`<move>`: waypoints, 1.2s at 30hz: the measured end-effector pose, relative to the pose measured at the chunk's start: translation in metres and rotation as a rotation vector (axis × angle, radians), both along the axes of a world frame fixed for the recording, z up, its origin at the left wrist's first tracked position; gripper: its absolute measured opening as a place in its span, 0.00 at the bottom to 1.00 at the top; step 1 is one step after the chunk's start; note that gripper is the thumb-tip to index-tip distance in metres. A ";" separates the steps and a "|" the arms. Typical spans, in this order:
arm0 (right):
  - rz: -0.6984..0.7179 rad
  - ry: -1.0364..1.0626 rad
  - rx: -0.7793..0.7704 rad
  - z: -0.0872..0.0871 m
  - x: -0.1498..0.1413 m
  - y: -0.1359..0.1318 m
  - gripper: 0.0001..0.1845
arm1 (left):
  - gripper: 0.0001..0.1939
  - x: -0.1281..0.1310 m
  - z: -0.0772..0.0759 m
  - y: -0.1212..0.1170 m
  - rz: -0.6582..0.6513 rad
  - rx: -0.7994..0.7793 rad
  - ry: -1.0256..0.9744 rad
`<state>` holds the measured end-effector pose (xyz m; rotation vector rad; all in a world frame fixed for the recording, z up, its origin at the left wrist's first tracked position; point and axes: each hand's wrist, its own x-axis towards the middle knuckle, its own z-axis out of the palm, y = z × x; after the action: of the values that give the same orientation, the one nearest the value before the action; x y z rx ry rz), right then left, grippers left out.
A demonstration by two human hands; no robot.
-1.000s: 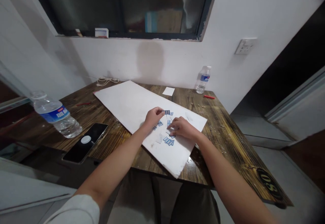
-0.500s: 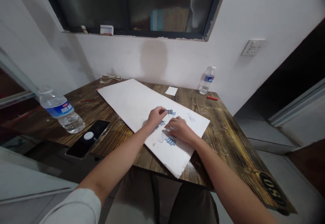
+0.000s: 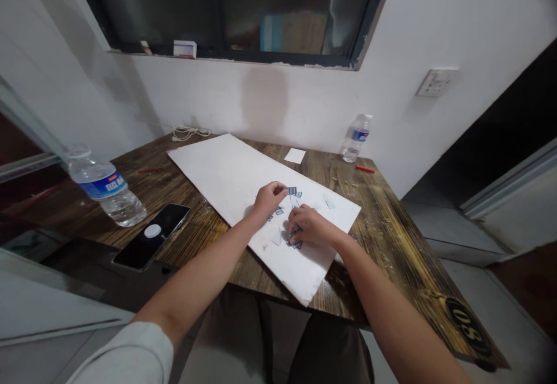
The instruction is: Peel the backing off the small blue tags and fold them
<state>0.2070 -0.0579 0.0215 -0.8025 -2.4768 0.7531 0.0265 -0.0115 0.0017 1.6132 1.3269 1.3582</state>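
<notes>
My left hand (image 3: 268, 199) is closed in a pinch at the near end of a short strip of small dark, blue-edged pieces (image 3: 292, 191) on a white board (image 3: 226, 169). Beside it, my right hand (image 3: 311, 226) curls its fingers down onto a few small blue-edged paper pieces (image 3: 296, 245), partly hidden under the fingertips. Between the hands lie more blue-outlined pieces (image 3: 278, 211). A small loose white paper scrap (image 3: 277, 237) rests left of the right hand, and another scrap (image 3: 329, 203) lies toward the board's right corner.
A dark wooden table (image 3: 383, 245) carries the board. At left stand a water bottle (image 3: 104, 184) and a phone (image 3: 167, 224) with a white round cap (image 3: 152, 231). Toward the back are a white card (image 3: 295, 155), a second bottle (image 3: 357, 138), a red pen (image 3: 365, 169) and a white cable (image 3: 189, 133).
My right hand has shifted slightly down, its fingers now curled onto the row of blue-edged pieces, which are more covered. My left hand keeps its pinch in nearly the same place.
</notes>
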 end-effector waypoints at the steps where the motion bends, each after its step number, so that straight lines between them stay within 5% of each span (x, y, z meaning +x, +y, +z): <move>1: -0.004 0.049 -0.045 0.001 0.000 0.001 0.04 | 0.09 0.000 0.000 0.000 -0.009 -0.002 -0.012; 5: -0.137 0.225 -0.166 0.002 0.002 0.005 0.06 | 0.10 0.002 0.000 0.001 -0.061 -0.027 -0.068; 11: -0.533 0.526 -0.168 -0.002 0.005 0.014 0.13 | 0.09 0.004 0.006 -0.003 -0.122 -0.065 -0.044; 16: -0.720 0.594 -0.095 -0.009 0.009 0.021 0.15 | 0.10 0.007 0.011 -0.008 -0.209 -0.088 -0.015; 28: -0.715 0.570 -0.116 -0.013 0.009 0.022 0.22 | 0.14 0.008 0.019 -0.017 -0.362 -0.124 -0.068; 36: -0.741 0.553 -0.130 -0.015 0.009 0.023 0.19 | 0.18 0.007 0.019 -0.019 -0.306 -0.145 0.007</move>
<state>0.2158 -0.0347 0.0066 -1.2494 -1.4939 0.7207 0.0339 -0.0310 0.0208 1.6434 1.1001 1.0503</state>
